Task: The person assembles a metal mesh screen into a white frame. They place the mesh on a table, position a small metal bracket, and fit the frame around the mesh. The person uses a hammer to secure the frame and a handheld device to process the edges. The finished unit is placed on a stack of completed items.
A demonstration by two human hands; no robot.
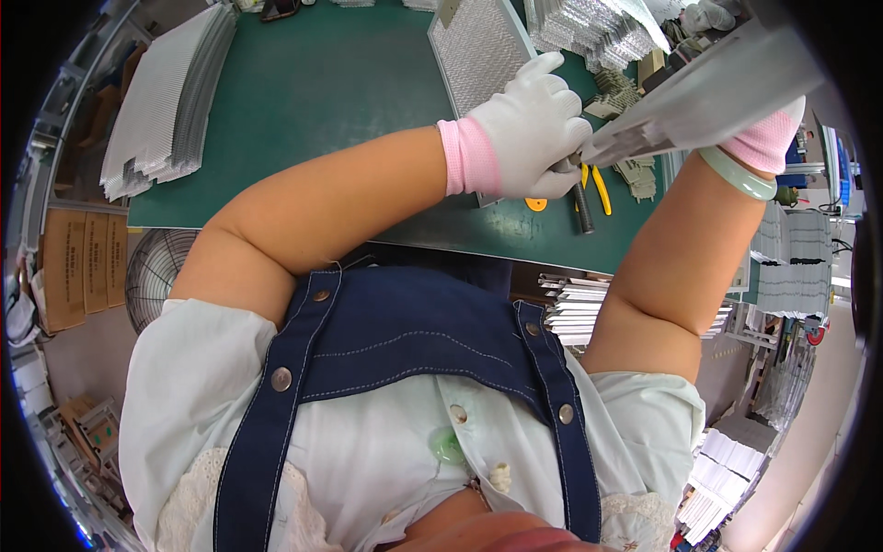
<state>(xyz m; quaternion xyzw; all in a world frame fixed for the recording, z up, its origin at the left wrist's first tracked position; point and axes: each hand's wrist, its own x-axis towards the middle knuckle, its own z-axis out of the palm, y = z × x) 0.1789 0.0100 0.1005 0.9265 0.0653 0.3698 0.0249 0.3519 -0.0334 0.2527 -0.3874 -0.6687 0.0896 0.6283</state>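
My left hand (536, 124), in a white glove with a pink cuff, is over the table with its fingers curled at the lower left corner of a grey sheet-like panel (704, 87). The panel is tilted up and smeared by motion. On its far side is my right hand (771, 132), in a similar glove; its fingers are hidden. Below my left hand lie a dark-handled tool (583, 210), yellow-handled pliers (600, 190) and a small orange-yellow round piece (535, 204). A framed mesh panel (483, 55) is behind my left hand.
A tall stack of silvery mesh sheets (170, 97) stands on the green table (313, 83) at left. More mesh sheets (593, 28) and a pile of small grey-green parts (616, 97) lie at the back right. A fan (158, 276) and cartons (83, 267) stand at lower left.
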